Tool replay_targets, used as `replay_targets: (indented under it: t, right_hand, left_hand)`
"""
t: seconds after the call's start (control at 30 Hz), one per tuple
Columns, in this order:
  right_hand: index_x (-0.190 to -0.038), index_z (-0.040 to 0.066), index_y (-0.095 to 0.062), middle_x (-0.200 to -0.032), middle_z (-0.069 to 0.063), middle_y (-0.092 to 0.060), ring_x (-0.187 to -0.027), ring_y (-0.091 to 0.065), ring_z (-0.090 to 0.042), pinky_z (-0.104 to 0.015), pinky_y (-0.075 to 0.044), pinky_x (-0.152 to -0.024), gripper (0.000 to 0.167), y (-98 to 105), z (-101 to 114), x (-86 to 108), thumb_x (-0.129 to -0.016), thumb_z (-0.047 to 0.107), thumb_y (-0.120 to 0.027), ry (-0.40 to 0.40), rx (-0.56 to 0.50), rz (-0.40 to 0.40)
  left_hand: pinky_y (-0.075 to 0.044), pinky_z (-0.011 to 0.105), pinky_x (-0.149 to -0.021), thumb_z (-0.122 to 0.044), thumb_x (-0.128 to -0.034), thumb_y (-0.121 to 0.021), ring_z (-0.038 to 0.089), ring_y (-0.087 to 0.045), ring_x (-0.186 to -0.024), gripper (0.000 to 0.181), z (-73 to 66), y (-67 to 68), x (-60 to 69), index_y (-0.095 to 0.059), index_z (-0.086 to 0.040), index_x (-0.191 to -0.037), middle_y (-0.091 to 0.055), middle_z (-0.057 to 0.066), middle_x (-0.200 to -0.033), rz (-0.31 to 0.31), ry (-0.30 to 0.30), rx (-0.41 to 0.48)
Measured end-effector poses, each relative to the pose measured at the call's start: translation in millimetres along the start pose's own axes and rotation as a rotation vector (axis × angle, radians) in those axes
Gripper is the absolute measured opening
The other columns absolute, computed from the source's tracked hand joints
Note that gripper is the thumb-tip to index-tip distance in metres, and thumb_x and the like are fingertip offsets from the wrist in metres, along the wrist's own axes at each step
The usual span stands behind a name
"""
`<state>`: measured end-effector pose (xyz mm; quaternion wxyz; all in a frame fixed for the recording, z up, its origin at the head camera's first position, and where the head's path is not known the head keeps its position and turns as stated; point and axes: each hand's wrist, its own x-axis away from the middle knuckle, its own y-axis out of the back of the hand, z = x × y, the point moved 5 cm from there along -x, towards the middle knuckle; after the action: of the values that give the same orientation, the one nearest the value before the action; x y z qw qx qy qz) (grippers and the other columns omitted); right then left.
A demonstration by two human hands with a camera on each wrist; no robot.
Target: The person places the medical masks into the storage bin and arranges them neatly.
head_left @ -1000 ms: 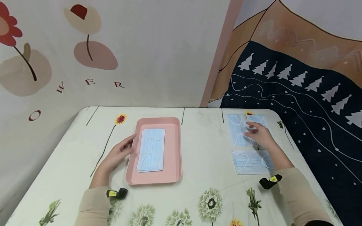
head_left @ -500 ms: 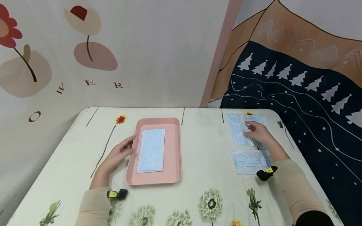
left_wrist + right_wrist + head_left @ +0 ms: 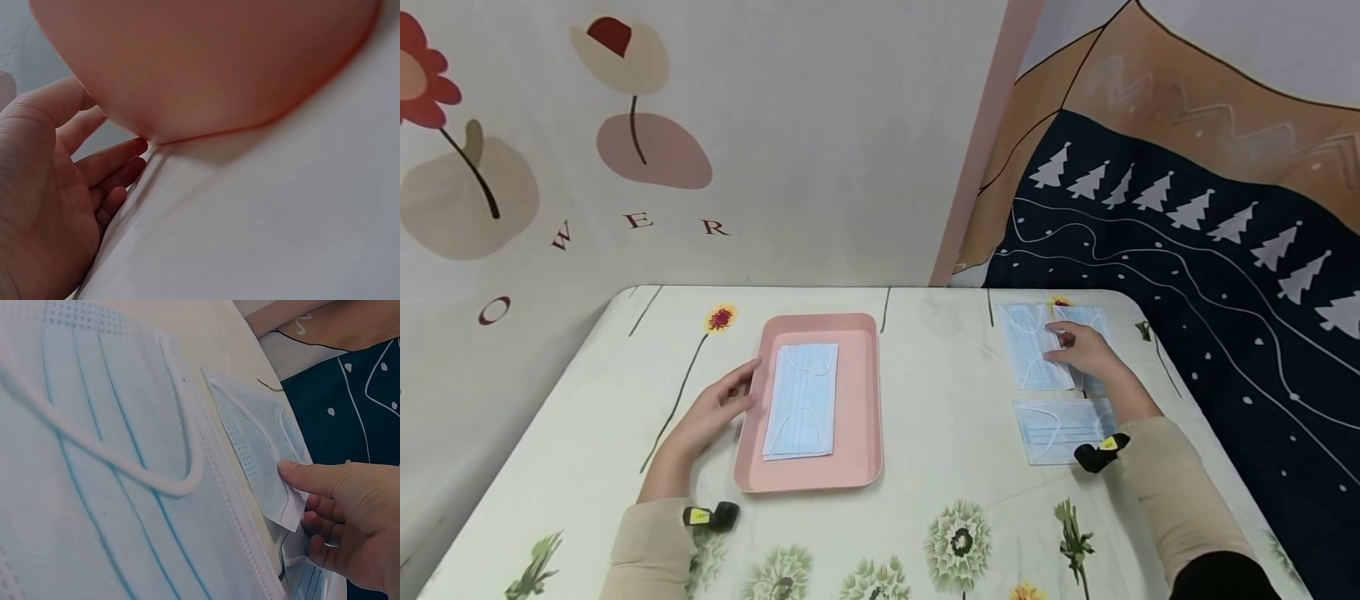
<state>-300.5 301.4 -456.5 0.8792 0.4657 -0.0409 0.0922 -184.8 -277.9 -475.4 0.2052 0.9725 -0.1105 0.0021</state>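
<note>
A pink tray (image 3: pixel 859 400) lies on the table with a light-blue face mask (image 3: pixel 799 400) flat inside it. My left hand (image 3: pixel 709 412) touches the tray's left rim with its fingertips and loosely bent fingers. On the right side, my right hand (image 3: pixel 1086 352) pinches the right edge of an upright-lying blue mask (image 3: pixel 1026 342), the thumb (image 3: pixel 306 478) on top and the other fingers curled by the edge. Partly under this hand lies another mask (image 3: pixel 1086 315). A third mask (image 3: pixel 1048 433) lies crosswise nearer me, partly hidden by the right wrist camera.
A white flower-printed cloth (image 3: pixel 940 433) covers the table. A pale wall (image 3: pixel 820 142) stands behind the table, and a dark-blue patterned drape (image 3: pixel 1150 250) hangs at the right. Black wrist cameras sit on both sleeves.
My right hand and forearm have shifted slightly left, onto the edge of the upper-left mask. My left hand and the tray stay where they were.
</note>
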Motion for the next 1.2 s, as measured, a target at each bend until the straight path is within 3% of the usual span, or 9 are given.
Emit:
replay_targets:
  t: [0.2, 0.43, 0.6, 0.73, 0.8, 0.97, 1.2]
  right_hand:
    - [-0.137, -0.004, -0.046, -0.105, -0.018, -0.050, -0.094, -0.046, -0.032, -0.044, -0.041, -0.083, 0.059, 2.5, 2.0, 3.1, -0.086, 0.011, -0.071, -0.001, -0.014, 0.018]
    - [-0.140, -0.002, -0.044, -0.113, -0.021, -0.050, -0.087, -0.049, -0.030, -0.036, -0.045, -0.070, 0.061, 8.3, 8.2, 5.0, -0.086, 0.009, -0.070, -0.029, 0.002, 0.035]
    - [-0.143, -0.001, -0.041, -0.125, -0.028, -0.047, -0.089, -0.053, -0.031, -0.036, -0.046, -0.074, 0.062, 10.4, 10.7, 7.0, -0.088, 0.009, -0.068, -0.038, -0.011, 0.056]
    - [-0.144, 0.000, -0.039, -0.135, -0.030, -0.042, -0.083, -0.057, -0.027, -0.035, -0.046, -0.073, 0.062, 10.1, 10.1, 9.3, -0.090, 0.010, -0.066, -0.036, -0.059, 0.067]
    - [-0.145, 0.001, -0.038, -0.136, -0.029, -0.041, -0.076, -0.057, -0.024, -0.034, -0.047, -0.070, 0.061, 10.0, 9.6, 10.9, -0.090, 0.009, -0.064, -0.036, -0.091, 0.066]
    - [-0.146, 0.001, -0.036, -0.136, -0.030, -0.040, -0.071, -0.058, -0.020, -0.032, -0.049, -0.065, 0.062, 10.5, 11.0, 15.6, -0.091, 0.007, -0.063, -0.012, -0.162, 0.044]
    - [-0.149, 0.006, -0.033, -0.140, -0.028, -0.039, -0.077, -0.060, -0.019, -0.028, -0.050, -0.064, 0.064, 9.7, 15.4, 22.6, -0.092, 0.008, -0.063, -0.007, -0.221, -0.002]
  left_hand:
    - [-0.026, 0.013, -0.102, -0.019, -0.0956, -0.060, 0.029, -0.025, -0.139, 0.060, 0.0, -0.9, 0.0, -0.034, -0.017, -0.150, -0.035, 0.015, -0.149, 0.004, 0.000, 0.014]
    - [-0.025, 0.008, -0.097, -0.018, -0.0956, -0.060, 0.030, -0.025, -0.139, 0.060, -0.3, -0.4, -0.2, -0.034, -0.015, -0.150, -0.034, 0.015, -0.149, 0.005, -0.011, 0.029]
    - [-0.025, 0.028, -0.109, -0.018, -0.0957, -0.060, 0.029, -0.025, -0.139, 0.060, -2.4, -0.2, 0.0, -0.034, -0.017, -0.150, -0.034, 0.014, -0.150, 0.006, -0.006, 0.018]
    - [-0.022, 0.045, -0.110, -0.018, -0.0955, -0.060, 0.029, -0.026, -0.139, 0.060, -4.2, -0.1, 0.5, -0.034, -0.017, -0.150, -0.034, 0.014, -0.150, 0.007, -0.002, 0.022]
    - [-0.024, 0.039, -0.111, -0.018, -0.0955, -0.060, 0.029, -0.025, -0.139, 0.061, -4.1, -0.3, 0.8, -0.034, -0.017, -0.150, -0.034, 0.014, -0.150, 0.009, 0.002, 0.024]
    - [-0.026, 0.010, -0.100, -0.019, -0.0954, -0.060, 0.029, -0.024, -0.140, 0.061, -1.3, -0.5, 0.8, -0.034, -0.016, -0.150, -0.033, 0.015, -0.151, 0.008, 0.002, 0.026]
    - [-0.026, 0.006, -0.095, -0.020, -0.0958, -0.060, 0.031, -0.026, -0.138, 0.060, 0.4, 0.4, 0.6, -0.034, -0.014, -0.150, -0.035, 0.017, -0.149, 0.002, -0.010, 0.015]
